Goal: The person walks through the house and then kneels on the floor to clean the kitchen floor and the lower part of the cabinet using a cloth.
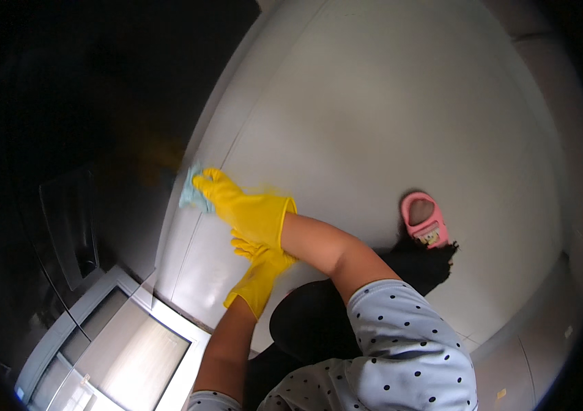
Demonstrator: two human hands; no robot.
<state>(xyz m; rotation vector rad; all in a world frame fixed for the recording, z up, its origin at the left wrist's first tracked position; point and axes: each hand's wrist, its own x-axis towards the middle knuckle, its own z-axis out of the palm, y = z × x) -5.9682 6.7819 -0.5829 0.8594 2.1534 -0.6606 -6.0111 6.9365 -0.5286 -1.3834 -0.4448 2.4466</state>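
Note:
Both my hands wear yellow rubber gloves. My right hand (235,205) reaches left, its fingers closed on a pale blue cloth (194,192). The cloth lies at the left edge of the light grey tiled floor (346,116), by the foot of a dark glossy surface (120,103). Lower down, my left hand (258,264) is beside and partly behind my right wrist. Its fingers are slightly spread, with nothing seen in them, though part of the hand is hidden by the right glove.
A pink slipper (425,219) is on my foot at the right, below black trousers (319,318). At the lower left stands a white-framed glazed panel (141,342). The dark surface, with a faint yellow reflection, borders the floor along the left.

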